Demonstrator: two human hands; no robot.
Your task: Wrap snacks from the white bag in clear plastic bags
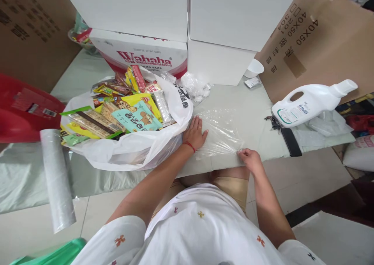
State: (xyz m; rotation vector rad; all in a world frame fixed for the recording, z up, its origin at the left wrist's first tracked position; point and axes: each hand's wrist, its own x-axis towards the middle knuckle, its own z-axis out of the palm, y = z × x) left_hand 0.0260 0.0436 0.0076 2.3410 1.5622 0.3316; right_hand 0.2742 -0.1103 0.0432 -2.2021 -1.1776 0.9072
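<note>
A thin clear plastic bag (220, 130) lies spread on the cloth-covered table in front of me, creased toward its right corner. My right hand (250, 158) pinches that corner near the table's front edge. My left hand (195, 134) rests flat at the bag's left side, fingers stretched out, a red string round the wrist. Right beside my left hand stands a white plastic bag (128, 156) full of packaged snacks. A turquoise snack packet (138, 118) lies on top of them, among wafer bars and yellow packets.
A roll of plastic bags (57, 179) juts over the table's front edge. Crumpled clear plastic (194, 85) lies near the Wahaha box (143, 56). To the right are a white detergent bottle (309, 103), keys (274, 123) and a black phone (291, 142). Cardboard boxes (327, 35) flank the table.
</note>
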